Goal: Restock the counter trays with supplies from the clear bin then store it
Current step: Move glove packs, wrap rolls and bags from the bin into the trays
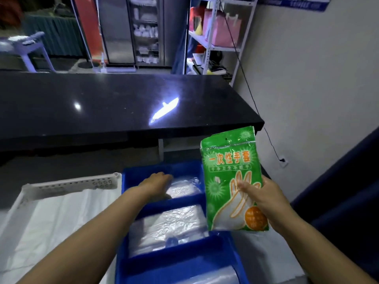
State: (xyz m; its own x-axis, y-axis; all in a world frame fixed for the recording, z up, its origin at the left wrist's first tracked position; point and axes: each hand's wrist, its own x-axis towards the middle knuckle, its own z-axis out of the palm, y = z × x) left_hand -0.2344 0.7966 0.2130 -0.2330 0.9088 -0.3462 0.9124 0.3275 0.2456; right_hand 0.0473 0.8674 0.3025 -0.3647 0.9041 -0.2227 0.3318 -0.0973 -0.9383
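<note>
Below black counter [102, 103], right hand [266, 201] pinches green glove packet [229, 171]; left hand [158, 182] in blue tray [127, 181], grip unclear.

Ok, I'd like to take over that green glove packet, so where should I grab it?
Probably the flat top strip of the green glove packet, pinched from above: it stands upright, and the right hand grips its lower right edge.
</note>
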